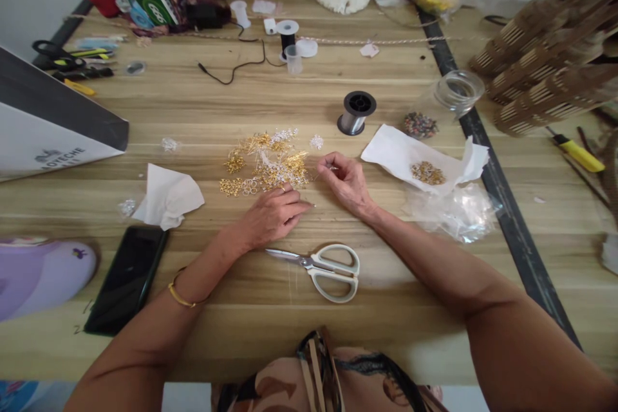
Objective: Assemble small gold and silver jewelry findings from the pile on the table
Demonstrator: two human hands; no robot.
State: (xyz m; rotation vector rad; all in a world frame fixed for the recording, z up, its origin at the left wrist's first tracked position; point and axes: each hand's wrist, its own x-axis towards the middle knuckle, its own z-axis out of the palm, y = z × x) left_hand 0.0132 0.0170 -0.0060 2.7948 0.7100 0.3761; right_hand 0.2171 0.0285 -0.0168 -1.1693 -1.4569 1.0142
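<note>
A pile of small gold and silver jewelry pieces (284,170) lies on the wooden table. Just in front of it rests my left hand (276,214), palm down, fingers bent, with a tiny shiny piece near its fingertips; whether it grips that piece is unclear. To the right of the pile, my right hand (344,181) has thumb and fingers pinched together on something too small to make out. White-handled scissors (333,269) lie nearer my body, blades pointing left. A spool of silver wire (356,113) stands beyond my right hand.
White paper with small gold pieces (427,172), clear plastic bags (466,214) and a glass jar (447,100) are on the right. At left are crumpled paper (168,197), a black phone (126,280) and a large box (53,122).
</note>
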